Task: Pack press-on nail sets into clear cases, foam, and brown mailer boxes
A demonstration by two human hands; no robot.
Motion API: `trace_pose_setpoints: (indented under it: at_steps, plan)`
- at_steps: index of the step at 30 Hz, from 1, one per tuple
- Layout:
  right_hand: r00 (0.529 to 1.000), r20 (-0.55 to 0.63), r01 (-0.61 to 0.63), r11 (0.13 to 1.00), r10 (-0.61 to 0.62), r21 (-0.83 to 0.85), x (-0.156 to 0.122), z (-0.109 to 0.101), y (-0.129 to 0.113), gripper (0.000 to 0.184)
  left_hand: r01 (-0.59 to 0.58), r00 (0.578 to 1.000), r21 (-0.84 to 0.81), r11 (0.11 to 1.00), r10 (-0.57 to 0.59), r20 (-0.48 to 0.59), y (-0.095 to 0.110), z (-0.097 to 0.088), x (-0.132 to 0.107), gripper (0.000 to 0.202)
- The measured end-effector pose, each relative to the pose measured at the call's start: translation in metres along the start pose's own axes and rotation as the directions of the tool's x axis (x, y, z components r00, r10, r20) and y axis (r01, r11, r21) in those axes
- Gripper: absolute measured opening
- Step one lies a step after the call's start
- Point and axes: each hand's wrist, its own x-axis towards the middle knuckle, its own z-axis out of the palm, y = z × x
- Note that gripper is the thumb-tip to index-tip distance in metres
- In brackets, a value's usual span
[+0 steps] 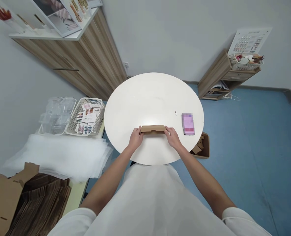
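Note:
A flat brown cardboard box [152,129] lies on the near part of a round white table [150,98]. My left hand [135,138] grips its left end with fingers curled round the edge. My right hand [172,137] grips its right end the same way. Both hands hold the box between them just above the tabletop. A pink phone [188,124] lies on the table to the right of my right hand.
A white basket of small printed cards [87,116] and a tray of clear plastic pieces [57,114] stand on the left. White foam sheets [59,155] and flat cardboard blanks [25,200] lie nearer. A cardboard bin [201,146] sits on the blue floor.

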Motion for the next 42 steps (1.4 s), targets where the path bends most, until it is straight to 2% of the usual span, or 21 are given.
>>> trace_pose_setpoints:
  at_steps: [4, 9, 13, 17, 22, 31, 38, 42]
  plan:
    - [0.999, -0.006, -0.049, 0.998, 0.049, -0.050, 0.006, -0.004, -0.008, 0.049, -0.011, 0.999, 0.046, 0.999, 0.013, -0.031, 0.004, -0.001, 0.003, 0.044]
    - [0.992, 0.068, -0.111, 0.993, 0.108, 0.039, 0.011, -0.008, -0.011, 0.051, -0.005, 1.000, 0.041, 0.999, 0.006, -0.011, 0.004, 0.000, 0.005, 0.045]
    - [0.992, 0.074, -0.115, 0.984, 0.106, 0.134, 0.012, -0.008, -0.010, 0.049, 0.001, 1.000, -0.026, 1.000, 0.000, 0.021, 0.004, -0.003, 0.004, 0.050]
    - [0.991, 0.084, -0.116, 0.971, 0.100, 0.211, 0.013, -0.007, -0.006, 0.048, 0.016, 0.998, -0.112, 0.994, -0.008, 0.069, 0.005, -0.007, 0.002, 0.045]
    - [0.992, 0.079, -0.116, 0.961, 0.099, 0.250, 0.016, -0.008, -0.004, 0.048, 0.012, 1.000, -0.177, 0.984, -0.007, 0.031, 0.006, -0.011, 0.004, 0.045]
    - [0.970, 0.202, -0.185, 0.950, 0.136, 0.250, 0.024, -0.019, -0.007, 0.044, -0.002, 0.984, -0.077, 0.997, 0.016, 0.177, 0.000, -0.023, 0.013, 0.033]
    - [0.953, 0.265, -0.226, 0.931, 0.149, 0.288, 0.028, -0.027, -0.017, 0.036, -0.048, 0.990, -0.070, 0.996, 0.056, 0.128, 0.002, -0.024, 0.018, 0.044]
    - [0.944, 0.288, -0.255, 0.907, 0.159, 0.335, 0.026, -0.028, -0.018, 0.031, -0.033, 0.982, -0.106, 0.994, 0.052, 0.181, 0.004, -0.027, 0.015, 0.049]
